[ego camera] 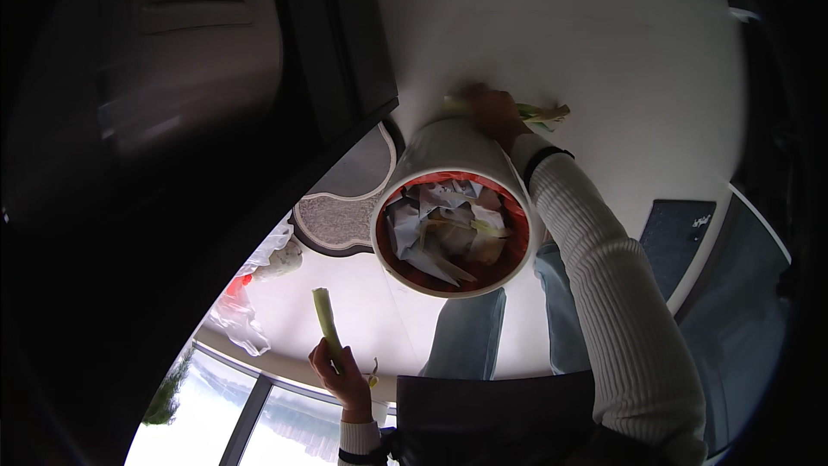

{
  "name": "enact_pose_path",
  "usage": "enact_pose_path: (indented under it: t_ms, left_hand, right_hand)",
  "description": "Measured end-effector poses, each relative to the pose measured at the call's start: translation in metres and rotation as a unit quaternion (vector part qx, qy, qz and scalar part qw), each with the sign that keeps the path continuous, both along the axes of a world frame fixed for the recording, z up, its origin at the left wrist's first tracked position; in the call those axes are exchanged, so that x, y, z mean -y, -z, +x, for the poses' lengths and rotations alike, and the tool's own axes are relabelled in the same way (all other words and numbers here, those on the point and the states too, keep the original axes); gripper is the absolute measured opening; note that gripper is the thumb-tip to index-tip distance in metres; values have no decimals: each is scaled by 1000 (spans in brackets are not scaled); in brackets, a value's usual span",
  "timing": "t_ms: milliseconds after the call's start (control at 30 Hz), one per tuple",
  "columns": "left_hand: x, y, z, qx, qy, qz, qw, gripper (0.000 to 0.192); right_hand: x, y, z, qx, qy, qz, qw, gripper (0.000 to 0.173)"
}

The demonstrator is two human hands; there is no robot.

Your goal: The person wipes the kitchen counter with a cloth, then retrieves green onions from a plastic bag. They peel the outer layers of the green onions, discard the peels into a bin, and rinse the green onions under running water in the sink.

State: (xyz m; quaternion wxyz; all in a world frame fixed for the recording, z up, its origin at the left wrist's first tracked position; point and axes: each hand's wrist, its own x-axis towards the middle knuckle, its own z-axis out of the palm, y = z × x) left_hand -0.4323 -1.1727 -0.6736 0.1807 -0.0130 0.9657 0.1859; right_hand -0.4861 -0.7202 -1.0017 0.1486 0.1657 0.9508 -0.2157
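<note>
My left hand (339, 369) is at the lower left, its fingers wrapped around a pale green stalk (325, 317), perhaps leek or scallion. A thin withered end (374, 375) shows just beyond that hand. Past the far side of a white waste bin (453, 142), my right hand (495, 113), blurred, grips green and yellowish leafy scraps (546, 115) that stick out on both sides of it. The bin, lined with a red bag (517, 233), holds crumpled papers (446, 197) and a few plant bits (488, 228).
A dark cabinet or appliance (336, 32) fills the left side. On the pale floor (582, 45) lie a grey-brown mat (343, 217) and plastic bags (239, 317). A dark flat panel (676, 239) is at the right. My legs (466, 336) are close behind the bin.
</note>
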Motion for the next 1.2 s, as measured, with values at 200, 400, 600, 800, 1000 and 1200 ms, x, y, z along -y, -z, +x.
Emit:
enact_pose_path:
  t_ms: [200, 400, 600, 800, 1000, 1200]
  left_hand:
    - [-5, -13, -12, 49, 4, -23, 998, 41]
    - [-12, -53, 3, 33, 37, 44, 998, 41]
    - [-66, -115, 7, 48, 43, 79, 995, 43]
    - [-130, -175, -12, 311, -178, 386, 850, 32]
    - [-174, -231, -14, 395, -261, 506, 721, 34]
    - [-220, -282, -7, 430, -159, 544, 703, 36]
  right_hand:
    - [-14, -23, 1, -22, 53, 33, 998, 18]
    - [-31, -205, 32, -54, 153, -91, 983, 13]
    - [61, -338, 72, -180, 92, -156, 967, 17]
    - [97, -353, 86, 119, 68, -156, 978, 51]
    - [64, -420, 107, -56, 249, -365, 895, 30]
    - [20, -526, 130, 26, 379, -738, 558, 23]
